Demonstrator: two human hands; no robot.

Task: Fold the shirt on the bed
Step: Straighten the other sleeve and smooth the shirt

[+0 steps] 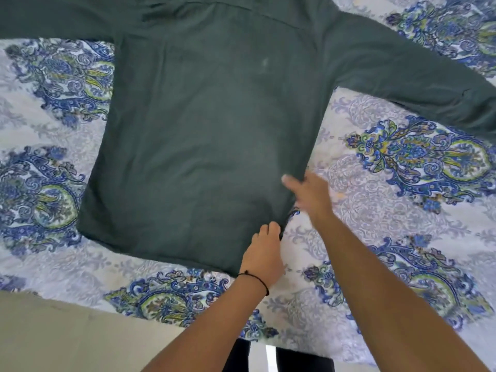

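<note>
A dark green long-sleeved shirt lies flat on the bed, hem towards me and both sleeves spread out to the sides. My left hand grips the hem at its near right corner, fingers curled into the cloth. My right hand is blurred at the shirt's right side edge just above that corner, its thumb on top of the fabric; the other fingers are hidden or smeared by motion.
The bed wears a white cover with blue and green paisley patterns. Its near edge runs along the bottom left, with pale floor beyond. My dark trouser legs show at the bottom.
</note>
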